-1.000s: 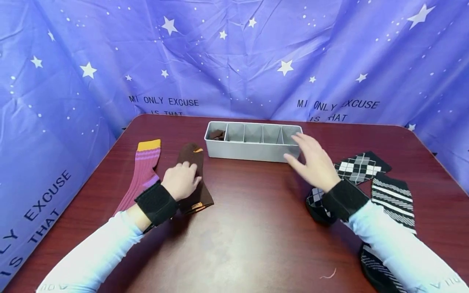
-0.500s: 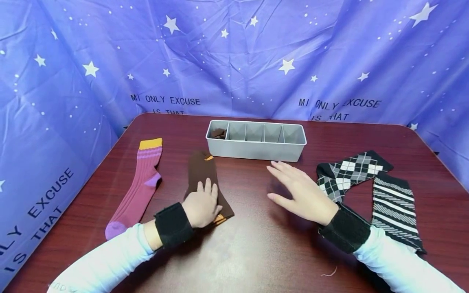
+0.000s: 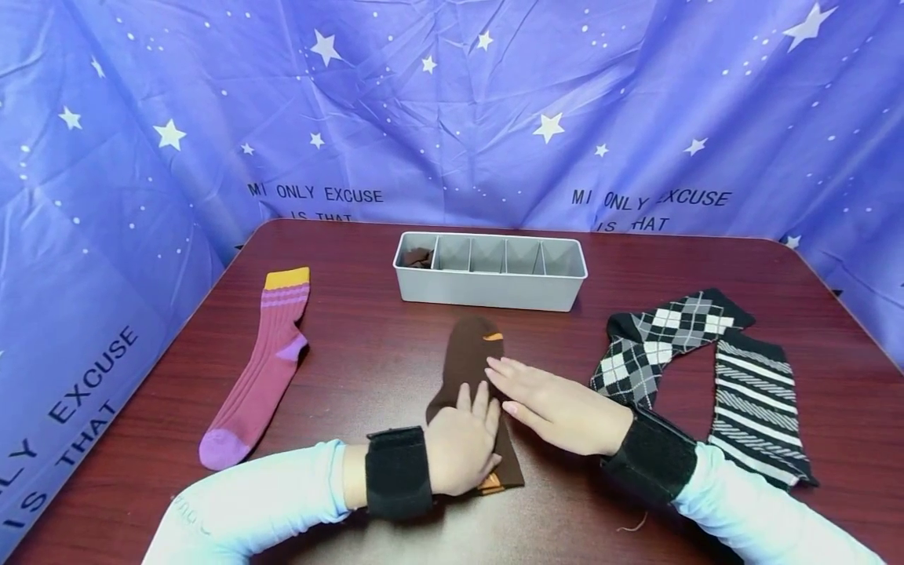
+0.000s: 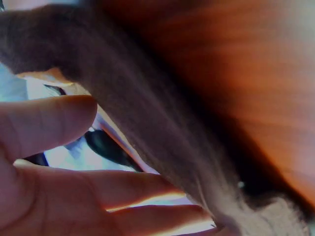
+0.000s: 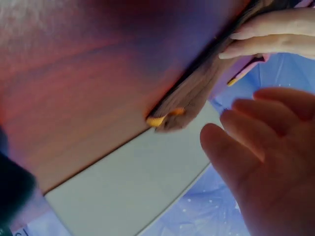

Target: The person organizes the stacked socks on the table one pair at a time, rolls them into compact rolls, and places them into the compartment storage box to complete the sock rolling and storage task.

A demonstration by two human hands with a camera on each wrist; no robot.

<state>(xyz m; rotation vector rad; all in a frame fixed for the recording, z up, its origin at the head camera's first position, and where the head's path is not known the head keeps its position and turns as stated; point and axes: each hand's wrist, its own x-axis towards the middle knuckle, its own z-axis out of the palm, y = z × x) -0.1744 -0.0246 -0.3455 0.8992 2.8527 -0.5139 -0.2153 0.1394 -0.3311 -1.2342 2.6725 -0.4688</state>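
A brown sock (image 3: pixel 469 357) with orange marks lies lengthwise on the table in front of the box. My left hand (image 3: pixel 462 443) rests on its middle and lower part, fingers straight and pointing up along it. From the right, my right hand (image 3: pixel 561 404) comes over the sock's edge, its fingers extended and the fingertips right at the fabric. In the left wrist view the sock (image 4: pixel 142 108) runs diagonally past the fingertips. The right wrist view shows the sock's orange-marked end (image 5: pixel 170 118) beyond my open right palm (image 5: pixel 275 152). Part of the sock is hidden under my left hand.
Behind the sock stands a grey divided box (image 3: pixel 487 290) with brown fabric (image 3: pixel 418 257) in its leftmost compartment. A pink sock (image 3: pixel 264 361) lies at left. An argyle sock (image 3: pixel 671 329) and a striped black-and-white sock (image 3: pixel 756 408) lie at right.
My left hand has slid the brown sock right and toward me, to the middle of the table. My right hand has come down and left from near the box to the sock's edge.
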